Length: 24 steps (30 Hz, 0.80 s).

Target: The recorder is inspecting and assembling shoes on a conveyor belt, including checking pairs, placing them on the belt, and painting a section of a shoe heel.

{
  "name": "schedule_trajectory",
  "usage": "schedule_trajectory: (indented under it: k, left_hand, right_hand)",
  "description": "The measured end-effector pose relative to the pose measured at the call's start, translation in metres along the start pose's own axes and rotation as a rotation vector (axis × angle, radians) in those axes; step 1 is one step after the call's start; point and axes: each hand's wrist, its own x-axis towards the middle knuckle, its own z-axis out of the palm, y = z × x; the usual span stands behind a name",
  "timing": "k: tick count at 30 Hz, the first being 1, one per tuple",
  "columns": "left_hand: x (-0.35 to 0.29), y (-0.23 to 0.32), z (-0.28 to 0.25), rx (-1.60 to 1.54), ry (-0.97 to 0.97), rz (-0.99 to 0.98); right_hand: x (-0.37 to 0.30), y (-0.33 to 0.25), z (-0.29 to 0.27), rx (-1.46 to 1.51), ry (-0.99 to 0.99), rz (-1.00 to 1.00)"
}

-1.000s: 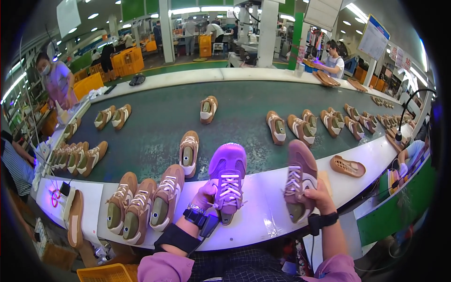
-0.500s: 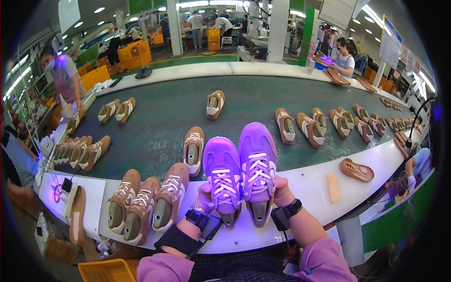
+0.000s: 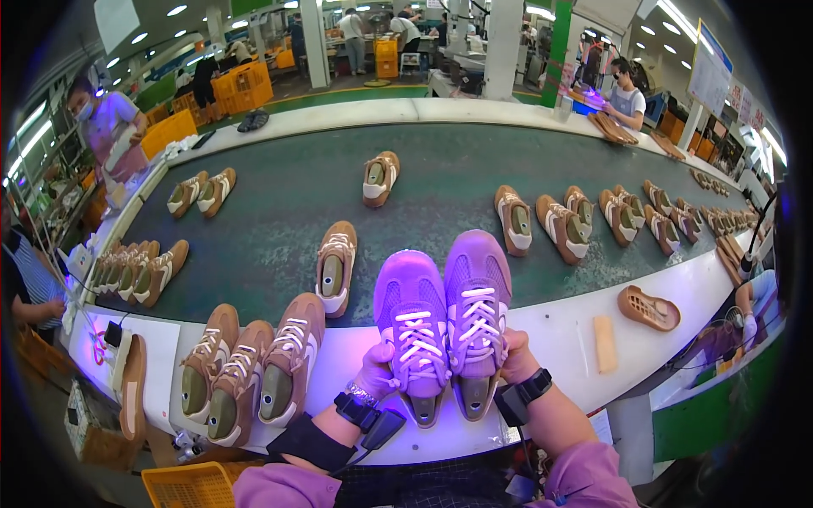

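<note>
Violet light is cast over the left shoe (image 3: 412, 313) and the right shoe (image 3: 477, 313), which are held side by side, seemingly touching, over the white ledge (image 3: 550, 343). Both long axes are pointed away from the wearer: heels are turned toward the ledge's near edge, while toes are seen past its far edge, against the green belt (image 3: 440, 186). Whether the heels are rested on the ledge cannot be told.

The left shoe, just right of the left hand (image 3: 375, 371), is clasped by it from the outer side, toward the heel. The right shoe, just left of the right hand (image 3: 517, 360), is clasped likewise from its own outer side. Each shoe is pinched by the nearer hand; the fingers beneath are hidden. Forearms are angled inward, with wrists brought near the ledge's near edge. Leftward along that edge, three brown shoes (image 3: 241, 368) are stood, toes toward the belt.
</note>
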Motion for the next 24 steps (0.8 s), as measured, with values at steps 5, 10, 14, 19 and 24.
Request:
schedule_trajectory:
  k: [5, 10, 14, 19, 24]
  left_hand:
    - [-0.002, -0.001, 0.004, 0.069, -0.003, -0.031]
    - [0.000, -0.008, -0.001, 0.040, 0.034, -0.036]
    - [0.013, -0.001, 0.018, 0.064, 0.171, 0.119]
    - [0.028, 0.013, 0.037, 0.099, 0.202, 0.244]
    - [0.026, 0.015, 0.033, 0.050, 0.237, 0.270]
  right_hand:
    - [-0.004, -0.004, 0.002, -0.025, 0.021, -0.006]
    - [-0.008, -0.007, -0.006, -0.059, -0.041, -0.062]
    - [-0.005, -0.021, 0.027, 0.064, 0.169, -0.291]
    - [-0.004, -0.035, 0.002, 0.134, 0.192, -0.497]
    - [-0.006, -0.035, 0.009, 0.175, 0.255, -0.522]
